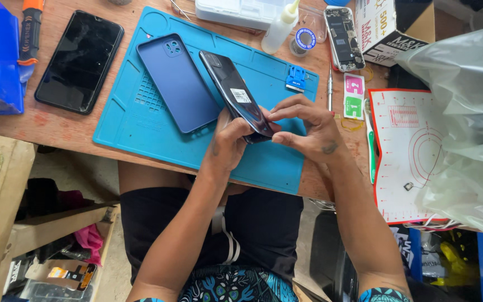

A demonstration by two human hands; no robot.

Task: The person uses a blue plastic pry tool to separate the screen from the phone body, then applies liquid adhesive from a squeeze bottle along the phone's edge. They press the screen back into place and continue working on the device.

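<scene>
Both hands meet over the near edge of the blue repair mat (141,126), closed round the lower end of a dark phone (236,92). My left hand (231,140) cups it from beneath, fingers curled shut on its bottom edge; my right hand (308,126) pinches the same end from the other side, fingertips (278,114) pressed at the seam. The phone is tilted, its far end up off the mat and pointing toward the far edge of the bench (57,128).

I judge I'm working that bottom seam, either parting or seating the phone's shell. The next move calls for steady, even pressure along the edge, not a twist.

Just beside the phone, flat on the mat, lies a blue back cover (177,84). Toward the bench's left end rests a black phone (79,61), face up. Near the far edge stand a glue bottle (279,28) and an opened phone body (343,38).
</scene>
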